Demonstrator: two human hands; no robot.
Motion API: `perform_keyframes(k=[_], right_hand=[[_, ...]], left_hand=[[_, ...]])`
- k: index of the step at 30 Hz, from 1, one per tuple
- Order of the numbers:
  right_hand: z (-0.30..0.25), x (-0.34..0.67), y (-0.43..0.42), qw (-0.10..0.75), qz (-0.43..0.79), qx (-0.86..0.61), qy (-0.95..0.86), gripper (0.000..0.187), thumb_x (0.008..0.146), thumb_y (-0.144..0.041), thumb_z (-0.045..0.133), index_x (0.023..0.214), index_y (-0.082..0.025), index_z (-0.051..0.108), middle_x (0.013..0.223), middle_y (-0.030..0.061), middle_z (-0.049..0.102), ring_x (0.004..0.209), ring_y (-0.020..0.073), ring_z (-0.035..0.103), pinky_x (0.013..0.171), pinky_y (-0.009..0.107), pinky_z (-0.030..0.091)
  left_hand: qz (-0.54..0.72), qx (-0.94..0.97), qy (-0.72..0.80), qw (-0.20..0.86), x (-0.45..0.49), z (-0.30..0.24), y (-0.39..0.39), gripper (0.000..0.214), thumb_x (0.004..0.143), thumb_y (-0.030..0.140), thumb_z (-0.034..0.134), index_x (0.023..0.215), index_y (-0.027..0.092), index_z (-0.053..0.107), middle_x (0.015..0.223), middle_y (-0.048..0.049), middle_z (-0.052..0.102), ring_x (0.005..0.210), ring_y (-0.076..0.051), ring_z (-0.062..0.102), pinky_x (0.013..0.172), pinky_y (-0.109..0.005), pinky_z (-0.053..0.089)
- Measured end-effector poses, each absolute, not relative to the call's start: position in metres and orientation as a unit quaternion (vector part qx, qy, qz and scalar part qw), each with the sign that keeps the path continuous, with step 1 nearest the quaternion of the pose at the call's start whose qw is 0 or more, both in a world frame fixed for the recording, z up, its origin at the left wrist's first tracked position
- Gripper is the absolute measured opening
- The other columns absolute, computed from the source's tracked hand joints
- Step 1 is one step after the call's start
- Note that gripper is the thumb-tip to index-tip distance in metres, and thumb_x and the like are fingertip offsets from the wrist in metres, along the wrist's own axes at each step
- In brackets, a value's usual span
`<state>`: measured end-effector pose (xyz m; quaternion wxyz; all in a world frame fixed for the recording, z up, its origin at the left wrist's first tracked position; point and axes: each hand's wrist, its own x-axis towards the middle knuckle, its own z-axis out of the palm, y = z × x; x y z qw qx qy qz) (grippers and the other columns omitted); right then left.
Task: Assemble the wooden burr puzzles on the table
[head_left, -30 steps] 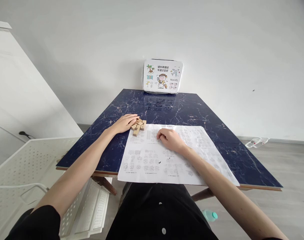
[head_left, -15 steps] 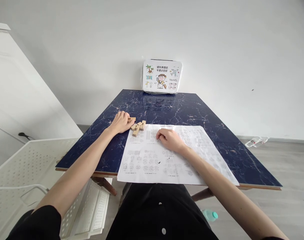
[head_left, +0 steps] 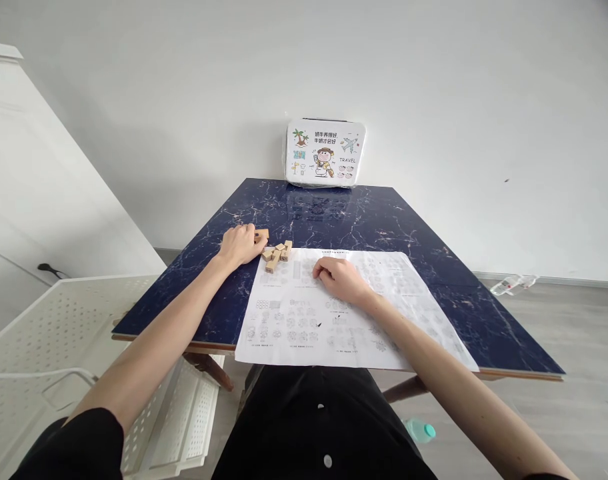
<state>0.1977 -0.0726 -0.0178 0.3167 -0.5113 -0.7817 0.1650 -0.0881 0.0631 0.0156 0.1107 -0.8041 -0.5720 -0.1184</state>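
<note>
At the table's left side, my left hand [head_left: 243, 244] is closed round a small wooden block [head_left: 262, 235] with a dark mark or opening on its side. The fingers cover much of it. Just to the right, several small wooden blocks [head_left: 277, 256] lie in a loose cluster, partly on the corner of a printed sheet [head_left: 279, 327]. My right hand [head_left: 341, 276] rests on the upper middle of that sheet, fingers curled in, with nothing visible in them. The sheet carries rows of faint grey diagrams.
A white case [head_left: 325, 153] with cartoon prints stands at the back of the dark blue marbled table [head_left: 364, 220], against the wall. A white perforated rack [head_left: 49, 327] is at the left. On the floor at right are a teal-capped bottle [head_left: 421, 431] and clear plastic pieces [head_left: 514, 285].
My left hand has shifted slightly left and toward me with its wooden block, away from the cluster. My right hand and the sheet have stayed in place.
</note>
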Motion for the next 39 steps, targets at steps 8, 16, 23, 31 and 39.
perform_keyframes(k=[8,16,23,31,39], right_hand=[[-0.017,0.198,-0.073,0.316,0.165,-0.512,-0.781,0.028,0.089,-0.003,0.047,0.085,-0.022,0.067,0.094,0.0036,0.078,0.083,0.0182,0.065,0.075,0.030,0.043],[-0.015,0.197,-0.074,0.310,0.169,-0.518,-0.779,0.028,0.090,-0.002,0.047,0.085,-0.022,0.067,0.095,0.0034,0.078,0.083,0.0179,0.065,0.074,0.030,0.042],[-0.017,0.198,-0.073,0.313,0.173,-0.513,-0.781,0.030,0.090,-0.001,0.046,0.085,-0.022,0.067,0.095,0.0034,0.078,0.081,0.0172,0.064,0.072,0.030,0.042],[-0.017,0.198,-0.073,0.319,0.173,-0.511,-0.779,0.029,0.089,-0.003,0.046,0.085,-0.022,0.067,0.094,0.0043,0.077,0.081,0.0181,0.064,0.073,0.031,0.043],[-0.016,0.196,-0.073,0.340,0.179,-0.509,-0.770,0.029,0.087,-0.003,0.046,0.082,-0.022,0.067,0.092,0.0041,0.077,0.080,0.0187,0.064,0.072,0.032,0.042]], left_hand=[[-0.132,-0.765,-0.621,0.103,-0.080,0.022,0.051,0.056,0.104,0.052,0.041,0.110,0.008,0.076,0.111,-0.0270,0.079,0.103,-0.045,0.076,0.088,-0.051,0.053],[-0.116,-0.753,-0.643,0.083,-0.081,0.022,0.052,0.067,0.106,0.057,0.035,0.118,0.006,0.077,0.109,-0.0289,0.079,0.106,-0.045,0.076,0.092,-0.051,0.051],[-0.117,-0.740,-0.655,0.101,-0.078,0.023,0.050,0.069,0.104,0.057,0.034,0.119,0.003,0.075,0.108,-0.0306,0.079,0.106,-0.048,0.076,0.092,-0.051,0.050],[-0.118,-0.750,-0.637,0.135,-0.076,0.020,0.048,0.070,0.108,0.057,0.028,0.129,0.003,0.067,0.105,-0.0308,0.079,0.106,-0.049,0.077,0.090,-0.052,0.051],[-0.192,-0.728,-0.643,0.143,-0.093,0.034,0.053,0.067,0.113,0.058,0.025,0.119,0.009,0.070,0.100,-0.0251,0.080,0.100,-0.041,0.080,0.083,-0.042,0.054]])
